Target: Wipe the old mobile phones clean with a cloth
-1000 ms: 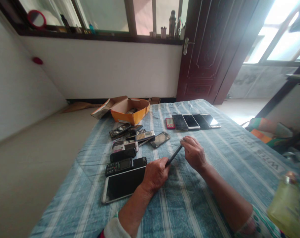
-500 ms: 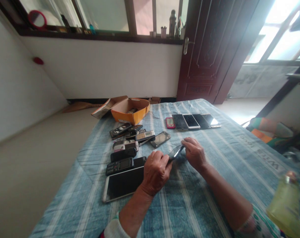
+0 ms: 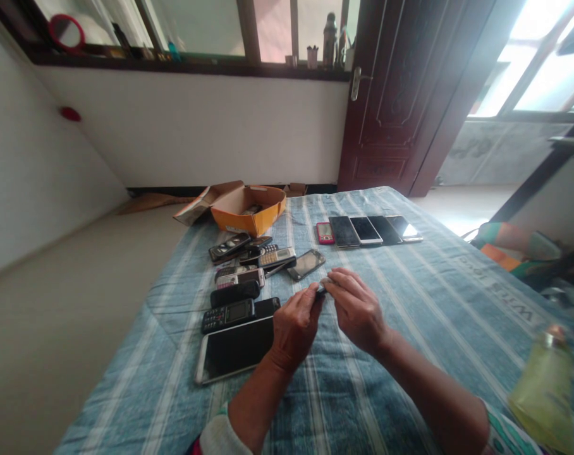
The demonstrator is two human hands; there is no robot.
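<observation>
Over the table, my left hand (image 3: 296,322) is closed on a dark mobile phone (image 3: 321,291), most of which is hidden by the fingers. My right hand (image 3: 358,309) meets it from the other side, its fingers bent over the phone's end. Just left of my left hand lie a large white-framed phone (image 3: 239,349) with a black screen and a black keypad phone (image 3: 227,315). Beyond my hands a grey touchscreen phone (image 3: 306,264) lies flat, beside a loose heap of older keypad phones (image 3: 272,258).
An open orange cardboard box (image 3: 249,218) stands at the table's far left. A red phone (image 3: 325,233) and several smartphones (image 3: 366,231) lie in a row at the far side. A yellow-green bottle (image 3: 543,392) stands at right on the striped cloth (image 3: 363,404).
My right hand has moved left, close to my left hand. The phone between them has turned, so its face shows less and my fingers cover more of it.
</observation>
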